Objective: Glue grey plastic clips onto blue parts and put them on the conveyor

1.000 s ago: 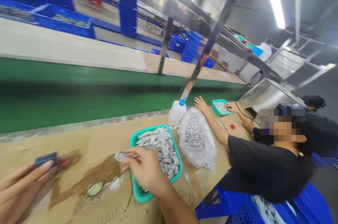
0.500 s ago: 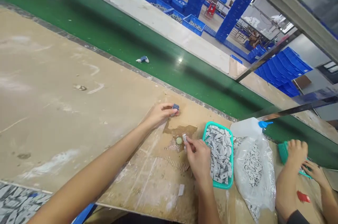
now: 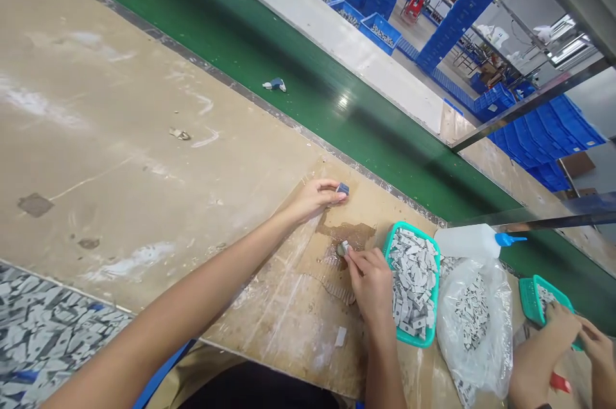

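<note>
- Head view: your left hand (image 3: 314,199) extends over the bench (image 3: 154,203), thumb and fingers pinching a small blue block (image 3: 343,189) at their tips, near the green belt (image 3: 337,104).
- Your right hand (image 3: 374,277), lower and closer to you, pinches a small pale piece (image 3: 345,246) between thumb and fingertips.
- That piece sits right at a small round disc (image 3: 340,251), partly hidden; whether the two touch, you cannot tell from this angle.
- Around the disc spreads a brown stain (image 3: 356,232), with the block beyond it, on the belt side.
- Just beside your right hand stands a green basket (image 3: 409,225), loaded with grey-white strips (image 3: 414,280).
- One loose strip (image 3: 341,336) lies on the bench, to the left of your right forearm.
- Past the basket, a white bottle (image 3: 468,242) with a blue nozzle lies tilted beside a clear bag (image 3: 498,332) of small parts.
- At far right, a co-worker's hands (image 3: 563,324) work at a second basket (image 3: 529,301), a red object (image 3: 560,383) near their forearms.
- Across the belt, blue crates (image 3: 380,33) line the background.
</note>
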A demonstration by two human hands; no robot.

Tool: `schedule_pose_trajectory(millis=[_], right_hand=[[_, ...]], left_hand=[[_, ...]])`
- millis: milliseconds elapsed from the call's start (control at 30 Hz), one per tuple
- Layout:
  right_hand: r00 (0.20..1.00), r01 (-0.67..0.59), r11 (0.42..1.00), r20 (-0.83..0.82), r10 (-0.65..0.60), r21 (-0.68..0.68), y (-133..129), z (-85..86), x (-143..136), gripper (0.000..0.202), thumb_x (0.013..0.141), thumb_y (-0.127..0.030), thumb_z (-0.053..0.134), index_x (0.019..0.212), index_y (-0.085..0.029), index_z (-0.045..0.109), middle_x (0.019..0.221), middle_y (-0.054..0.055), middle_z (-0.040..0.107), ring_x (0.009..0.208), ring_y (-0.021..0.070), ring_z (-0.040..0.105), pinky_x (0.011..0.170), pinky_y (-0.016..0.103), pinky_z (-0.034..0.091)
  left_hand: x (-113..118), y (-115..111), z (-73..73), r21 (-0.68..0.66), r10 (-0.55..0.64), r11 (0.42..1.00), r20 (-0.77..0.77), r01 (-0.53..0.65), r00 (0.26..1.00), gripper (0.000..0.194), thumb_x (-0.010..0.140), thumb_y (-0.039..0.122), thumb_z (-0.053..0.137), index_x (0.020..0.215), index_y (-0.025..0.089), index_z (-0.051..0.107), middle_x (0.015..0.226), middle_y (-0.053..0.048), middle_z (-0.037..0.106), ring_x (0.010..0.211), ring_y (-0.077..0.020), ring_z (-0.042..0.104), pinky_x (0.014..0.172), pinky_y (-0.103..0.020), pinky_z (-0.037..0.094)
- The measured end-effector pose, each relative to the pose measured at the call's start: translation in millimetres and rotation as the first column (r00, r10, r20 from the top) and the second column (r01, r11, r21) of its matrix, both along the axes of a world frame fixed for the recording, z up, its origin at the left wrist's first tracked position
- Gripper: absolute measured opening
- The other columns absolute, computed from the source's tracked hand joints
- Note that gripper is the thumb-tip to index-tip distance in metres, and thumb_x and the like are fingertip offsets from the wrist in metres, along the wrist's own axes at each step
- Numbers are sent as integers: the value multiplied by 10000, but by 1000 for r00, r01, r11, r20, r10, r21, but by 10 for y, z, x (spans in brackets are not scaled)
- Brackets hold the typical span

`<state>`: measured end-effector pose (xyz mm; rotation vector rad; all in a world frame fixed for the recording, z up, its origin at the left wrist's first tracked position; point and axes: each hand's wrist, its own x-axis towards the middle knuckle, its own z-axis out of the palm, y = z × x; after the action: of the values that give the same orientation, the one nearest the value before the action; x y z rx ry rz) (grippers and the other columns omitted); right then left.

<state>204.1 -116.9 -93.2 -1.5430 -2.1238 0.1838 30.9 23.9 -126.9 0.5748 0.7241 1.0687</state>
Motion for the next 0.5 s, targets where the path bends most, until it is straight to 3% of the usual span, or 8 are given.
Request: schedule_pose_trajectory(millis=[367,500], right_hand=[[999,-14,1000,45,13,12,9,13,-1,197,943,-185,574,919,-208,769,762,34,728,677,171,568,614,307,468],[1000,2,999,-18,-1,47,1,32,4,184,943,-182,578,970,-199,759,791,42,728,714,172,585,648,311,491]], left_hand=[[6,2,-9,10,3,1000,0,-3,1000,460,472,269,939,820,98,692,782,-71,738,741,-182,702,896,-381,531],[3,-4,-9,5,-3,1000,9,3,1000,467,471,278,942,824,97,696,786,-84,741,731,-195,705,879,-396,540]])
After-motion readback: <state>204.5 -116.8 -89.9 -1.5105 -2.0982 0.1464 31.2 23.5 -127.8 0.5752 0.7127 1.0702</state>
